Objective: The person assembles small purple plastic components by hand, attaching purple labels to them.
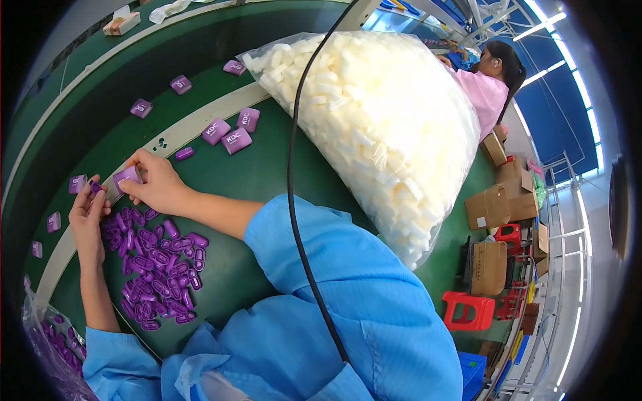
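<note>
My right hand grips a light purple, rounded plastic case between thumb and fingers. Close beside it, my left hand pinches a small dark purple plastic part at its fingertips. The two pieces are near each other; whether they touch I cannot tell. Just below my hands lies a pile of dark purple oblong plastic parts on the green table. One similar purple part sits apart from the pile. Several light purple cases rest beyond my right hand.
A large clear bag of cream-white foam pieces stands to the right. More cases sit on the green belt past the pale rail. A black cable hangs across the view. A bag of purple parts, red stool, cartons and co-worker surround me.
</note>
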Action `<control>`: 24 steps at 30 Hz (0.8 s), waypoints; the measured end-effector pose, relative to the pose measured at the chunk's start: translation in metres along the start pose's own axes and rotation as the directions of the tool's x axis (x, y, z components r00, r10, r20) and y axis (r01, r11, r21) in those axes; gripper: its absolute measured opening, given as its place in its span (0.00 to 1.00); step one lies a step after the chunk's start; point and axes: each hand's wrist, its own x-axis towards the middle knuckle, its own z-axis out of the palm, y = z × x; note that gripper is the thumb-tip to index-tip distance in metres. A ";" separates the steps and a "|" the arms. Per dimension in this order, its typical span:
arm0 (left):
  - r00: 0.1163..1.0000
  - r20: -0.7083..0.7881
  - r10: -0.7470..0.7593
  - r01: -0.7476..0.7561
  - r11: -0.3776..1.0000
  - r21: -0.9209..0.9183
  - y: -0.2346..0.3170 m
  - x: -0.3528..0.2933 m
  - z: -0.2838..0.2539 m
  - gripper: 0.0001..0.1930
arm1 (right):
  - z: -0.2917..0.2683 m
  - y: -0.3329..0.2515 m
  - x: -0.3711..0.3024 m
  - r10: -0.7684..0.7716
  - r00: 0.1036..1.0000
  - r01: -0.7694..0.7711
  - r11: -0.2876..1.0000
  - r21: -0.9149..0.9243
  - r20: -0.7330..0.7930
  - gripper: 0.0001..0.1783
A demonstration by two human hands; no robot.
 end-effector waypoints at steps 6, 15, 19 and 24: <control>0.979 0.126 -0.160 0.178 0.972 -0.150 0.004 -0.005 -0.010 0.17 | 0.007 -0.023 0.011 -0.040 0.994 0.058 0.983 -0.175 0.104 0.13; 0.993 0.083 -0.083 0.091 0.992 -0.086 0.009 -0.012 -0.004 0.16 | 0.003 -0.009 0.014 -0.025 0.976 0.063 0.983 -0.172 0.218 0.12; 0.993 0.088 -0.075 0.078 0.997 -0.024 0.007 -0.019 -0.008 0.16 | 0.004 -0.001 0.018 0.146 0.940 -0.168 0.985 0.044 0.310 0.13; 0.990 0.119 -0.072 0.064 0.996 0.068 0.022 -0.018 0.000 0.15 | -0.002 -0.002 0.018 0.031 0.954 0.041 0.972 -0.233 0.299 0.14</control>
